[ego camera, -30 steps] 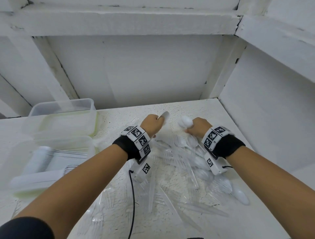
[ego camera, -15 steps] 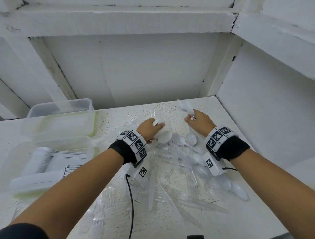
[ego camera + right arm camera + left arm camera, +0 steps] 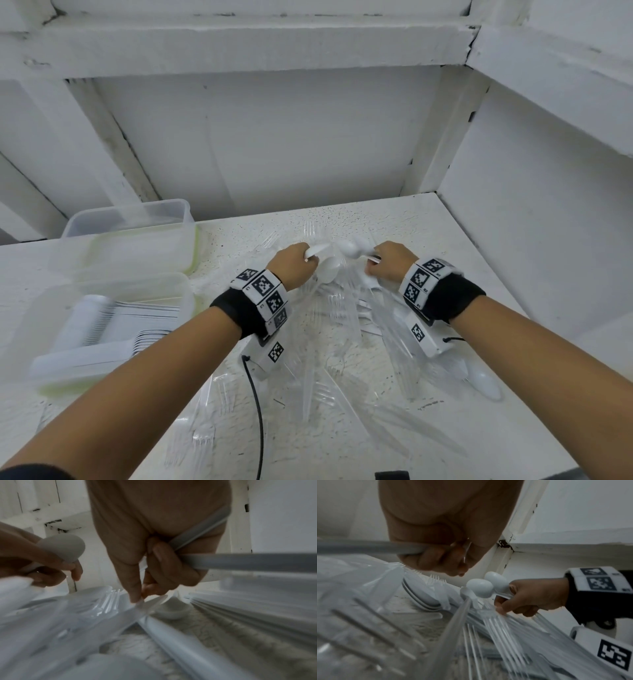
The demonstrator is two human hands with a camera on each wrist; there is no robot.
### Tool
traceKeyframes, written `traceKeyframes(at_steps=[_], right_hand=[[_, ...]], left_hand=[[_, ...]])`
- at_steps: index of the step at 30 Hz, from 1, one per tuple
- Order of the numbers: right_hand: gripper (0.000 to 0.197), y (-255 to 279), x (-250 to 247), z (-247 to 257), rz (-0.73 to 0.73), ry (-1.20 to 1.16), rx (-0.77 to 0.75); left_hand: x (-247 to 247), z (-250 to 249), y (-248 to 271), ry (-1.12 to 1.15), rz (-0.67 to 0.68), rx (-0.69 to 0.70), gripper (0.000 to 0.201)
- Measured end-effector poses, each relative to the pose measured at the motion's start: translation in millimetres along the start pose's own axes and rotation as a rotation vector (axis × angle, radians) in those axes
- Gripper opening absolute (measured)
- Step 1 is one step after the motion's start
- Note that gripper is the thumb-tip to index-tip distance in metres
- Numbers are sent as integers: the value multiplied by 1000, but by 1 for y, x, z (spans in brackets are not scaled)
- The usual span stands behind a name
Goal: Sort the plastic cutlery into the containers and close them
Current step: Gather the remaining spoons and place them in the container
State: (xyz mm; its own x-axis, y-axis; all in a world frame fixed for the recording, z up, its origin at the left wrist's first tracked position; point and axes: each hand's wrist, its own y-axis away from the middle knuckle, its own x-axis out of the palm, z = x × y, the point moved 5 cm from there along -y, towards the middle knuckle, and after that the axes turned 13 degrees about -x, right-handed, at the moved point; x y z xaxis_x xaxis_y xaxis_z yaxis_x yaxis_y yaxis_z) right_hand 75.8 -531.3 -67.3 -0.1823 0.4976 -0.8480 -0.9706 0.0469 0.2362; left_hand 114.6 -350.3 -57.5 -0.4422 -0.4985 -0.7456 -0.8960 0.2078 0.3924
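Note:
A heap of clear forks and knives and white spoons (image 3: pixel 346 329) lies on the white table. My left hand (image 3: pixel 294 262) grips a white spoon (image 3: pixel 315 250) by its handle (image 3: pixel 368 547) above the far end of the heap. My right hand (image 3: pixel 388 262) holds two white spoons (image 3: pixel 352 247), bowls pointing left (image 3: pixel 481 588); its thumb and forefinger (image 3: pixel 135 592) touch a clear piece in the heap. An open container (image 3: pixel 51 373) at left holds stacked white spoons and forks. A second container (image 3: pixel 137 216) stands behind it with a green-edged lid (image 3: pixel 191 253) over it.
White walls box in the table at the back and right, with a shelf beam overhead. A lone white spoon (image 3: pixel 484 385) lies near the right edge. A black cable (image 3: pixel 258 411) runs from my left wrist toward me.
Both hands have drawn closer together over the far end of the heap. My right hand has come down from its raised reach, and its spoons now point left toward the left hand.

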Motion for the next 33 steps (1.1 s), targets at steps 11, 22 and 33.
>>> traceKeyframes(at_steps=[11, 22, 33], right_hand=[[26, 7, -14, -1, -111, 89, -82], [27, 21, -65, 27, -755, -384, -217], [24, 17, -49, -3, -381, -610, 64]], left_hand=[[17, -5, 5, -338, 78, -17, 25], [-15, -6, 9, 451, 142, -70, 13], [28, -60, -43, -187, 29, 5, 18]])
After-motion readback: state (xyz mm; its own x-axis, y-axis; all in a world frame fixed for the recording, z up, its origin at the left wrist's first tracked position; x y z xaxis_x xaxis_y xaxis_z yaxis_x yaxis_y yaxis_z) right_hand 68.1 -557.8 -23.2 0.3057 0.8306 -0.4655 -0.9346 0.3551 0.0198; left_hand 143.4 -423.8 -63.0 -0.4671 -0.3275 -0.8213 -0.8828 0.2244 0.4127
